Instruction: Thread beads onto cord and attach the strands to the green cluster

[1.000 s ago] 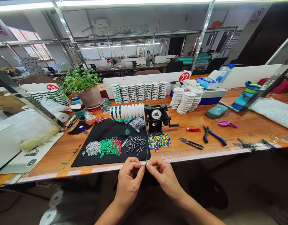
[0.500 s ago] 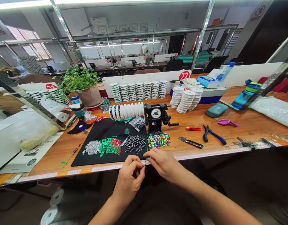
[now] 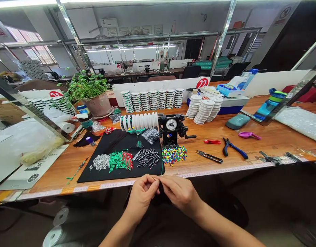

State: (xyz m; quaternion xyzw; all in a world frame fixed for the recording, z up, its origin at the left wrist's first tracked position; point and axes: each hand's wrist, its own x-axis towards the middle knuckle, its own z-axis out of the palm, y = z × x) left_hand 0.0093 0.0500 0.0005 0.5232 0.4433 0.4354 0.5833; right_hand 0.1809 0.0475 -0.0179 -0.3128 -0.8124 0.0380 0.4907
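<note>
My left hand (image 3: 144, 192) and my right hand (image 3: 183, 195) meet at the table's front edge, fingertips almost touching. Both are closed in a pinch. What lies between the fingers is too small and too hidden to name; a thin line shows at the left fingertips. Just beyond them is a black mat (image 3: 96, 175). On it lie piles of silvery small parts (image 3: 101, 162), green and red tube-like pieces (image 3: 120, 160) and black pieces (image 3: 148, 158). Mixed coloured beads (image 3: 174, 155) are heaped at the mat's right side.
Behind the mat stands a black hand-cranked winder (image 3: 171, 126) bearing a row of white spools (image 3: 142, 121). To the right lie thread snips (image 3: 209, 156), blue-handled pliers (image 3: 234, 149) and a pink scoop (image 3: 249, 135). Stacked white spools (image 3: 204, 110) and a potted plant (image 3: 96, 103) stand farther back.
My right hand has come down and closer to my left, its fingers now lower at the table edge. The left hand has turned slightly, and its fingers are closed more tightly together.
</note>
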